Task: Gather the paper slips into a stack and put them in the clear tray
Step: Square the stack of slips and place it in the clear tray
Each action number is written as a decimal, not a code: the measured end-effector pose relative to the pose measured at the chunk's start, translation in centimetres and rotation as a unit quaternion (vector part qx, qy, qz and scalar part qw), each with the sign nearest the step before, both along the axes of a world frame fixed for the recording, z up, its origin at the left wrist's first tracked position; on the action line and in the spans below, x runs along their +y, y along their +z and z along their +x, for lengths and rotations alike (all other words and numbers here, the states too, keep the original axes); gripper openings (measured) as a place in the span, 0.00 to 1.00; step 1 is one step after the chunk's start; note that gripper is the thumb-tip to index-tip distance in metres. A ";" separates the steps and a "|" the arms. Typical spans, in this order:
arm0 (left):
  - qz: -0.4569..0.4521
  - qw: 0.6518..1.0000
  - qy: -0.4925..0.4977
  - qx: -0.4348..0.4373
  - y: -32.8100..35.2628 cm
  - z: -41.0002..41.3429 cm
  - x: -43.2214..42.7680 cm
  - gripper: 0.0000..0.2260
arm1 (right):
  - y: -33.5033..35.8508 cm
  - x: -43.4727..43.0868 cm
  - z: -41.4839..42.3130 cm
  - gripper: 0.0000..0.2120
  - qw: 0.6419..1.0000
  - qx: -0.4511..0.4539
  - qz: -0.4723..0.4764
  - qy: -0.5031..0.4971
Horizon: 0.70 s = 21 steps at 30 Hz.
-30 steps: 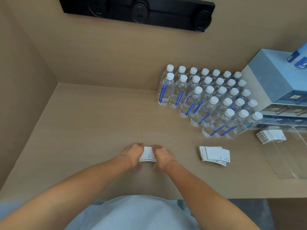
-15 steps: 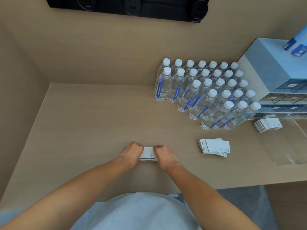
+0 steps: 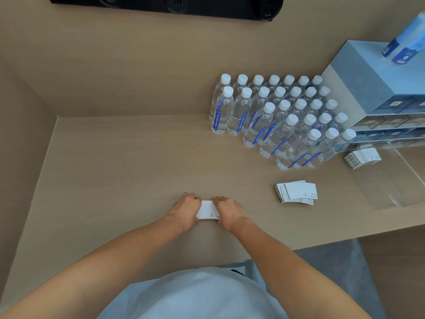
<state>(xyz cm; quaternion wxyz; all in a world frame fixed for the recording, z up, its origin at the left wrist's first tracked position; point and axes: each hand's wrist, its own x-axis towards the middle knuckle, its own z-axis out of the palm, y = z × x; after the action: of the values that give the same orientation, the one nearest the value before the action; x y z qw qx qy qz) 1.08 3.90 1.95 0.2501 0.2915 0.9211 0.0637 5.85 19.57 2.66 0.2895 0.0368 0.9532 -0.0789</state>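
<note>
A small stack of white paper slips [image 3: 207, 210] rests on the desk near its front edge. My left hand [image 3: 185, 209] presses against its left end and my right hand [image 3: 227, 211] against its right end, so both grip the stack between them. A second, loosely fanned pile of slips [image 3: 296, 191] lies on the desk to the right, apart from my hands. Further right stands the clear tray [image 3: 391, 178], with another bundle of slips [image 3: 362, 156] at its far end.
Several rows of water bottles [image 3: 282, 118] stand at the back right. A grey-blue drawer unit [image 3: 377, 88] sits behind the tray, with a blue-labelled bottle [image 3: 404, 42] on top. Beige walls close the desk at the left and back.
My hands have stayed pressed on the two ends of the stack at the same spot on the desk. The camera has shifted slightly.
</note>
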 end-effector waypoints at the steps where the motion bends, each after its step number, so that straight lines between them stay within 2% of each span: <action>1: 0.000 1.000 -0.004 -0.001 0.0 0.0 0.0 0.16 | 0.0 -0.1 0.1 0.26 1.000 0.004 0.002 -0.002; 7: -0.014 0.999 -0.028 0.006 0.3 -0.1 0.4 0.15 | 0.5 -0.8 0.8 0.18 0.999 0.046 0.014 -0.011; 15: -0.064 0.996 -0.066 0.002 0.7 -0.7 1.5 0.18 | 1.0 0.0 0.9 0.16 0.998 0.058 0.006 0.012; 21: -0.067 0.994 -0.084 0.019 2.2 -1.5 4.8 0.20 | 1.7 3.9 0.4 0.16 0.997 0.068 -0.020 0.000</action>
<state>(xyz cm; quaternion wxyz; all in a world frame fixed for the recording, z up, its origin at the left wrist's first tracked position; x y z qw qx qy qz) -0.42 8.73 4.16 0.2563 0.3518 0.8999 -0.0253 6.28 23.51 4.35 0.2247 0.0257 0.9689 -0.1006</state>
